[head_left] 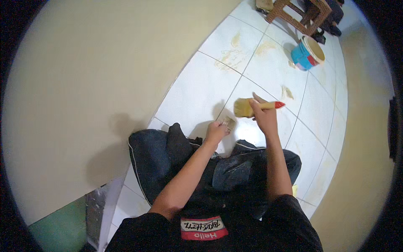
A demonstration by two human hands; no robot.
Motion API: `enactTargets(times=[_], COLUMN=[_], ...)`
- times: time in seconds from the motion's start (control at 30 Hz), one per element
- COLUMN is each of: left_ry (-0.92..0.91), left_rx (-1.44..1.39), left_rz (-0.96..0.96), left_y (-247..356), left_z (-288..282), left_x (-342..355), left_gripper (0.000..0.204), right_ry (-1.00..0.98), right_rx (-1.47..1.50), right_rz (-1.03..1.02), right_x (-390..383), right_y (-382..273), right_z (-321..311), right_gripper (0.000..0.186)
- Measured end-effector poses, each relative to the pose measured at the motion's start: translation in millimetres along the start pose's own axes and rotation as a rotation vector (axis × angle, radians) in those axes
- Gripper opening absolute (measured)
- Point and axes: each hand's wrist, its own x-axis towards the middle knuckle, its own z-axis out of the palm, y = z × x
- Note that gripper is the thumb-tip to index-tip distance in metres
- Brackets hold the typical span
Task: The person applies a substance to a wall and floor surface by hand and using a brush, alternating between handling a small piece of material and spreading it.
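My right hand [263,115] is closed round a paintbrush [267,106]. Its wide yellowish bristles point left, and its pale handle ends in a red tip on the right. Lower and to the left, my left hand [216,133] grips a small, flat, pale beige piece [228,122]; I cannot tell whether it is cloth, paper or something else. The bristles are close to this piece, with a small gap between them. Both hands are above the white tiled floor [189,98], in front of my folded legs in dark trousers [157,157].
A blue bucket with a white rim [305,53] stands at the far right. Behind it are a brown stool [296,19] and a person's dark clothing [333,17]. Cream smears [235,54] mark the tiles. Beige walls [105,63] rise on both sides; a green surface [63,229] shows lower left.
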Motion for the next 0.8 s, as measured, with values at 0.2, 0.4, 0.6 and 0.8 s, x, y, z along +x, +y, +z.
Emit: enactTargets(times=[0.2,0.4,0.6,0.8], left_ry=[0.105,0.001,-0.004,-0.141], left_rx=[0.426,0.171,-0.014,0.037], left_rz=[0.195,0.008,-0.019,0.155], left_y=[-12.4,22.5,9.6,13.0], left_z=[-11.9,-5.0,-10.3,-21.6], left_x=[6.7,-20.6,-22.6,-3.9], left_gripper=[0.025,0.033,0.035,0.035], right_ry=[0.013,-0.126,0.032,0.1], right_rx=[0.283,0.0,0.043,-0.696], right_rz=[-0.162,-0.136,-0.086,-0.148], right_x=[-5.9,-0.1,-14.3,16.4], right_y=[60.4,77.7,87.7,86.8], right_z=[-5.0,18.7,21.4,31.5], right_gripper=[0.048,0.043,0.044,0.042])
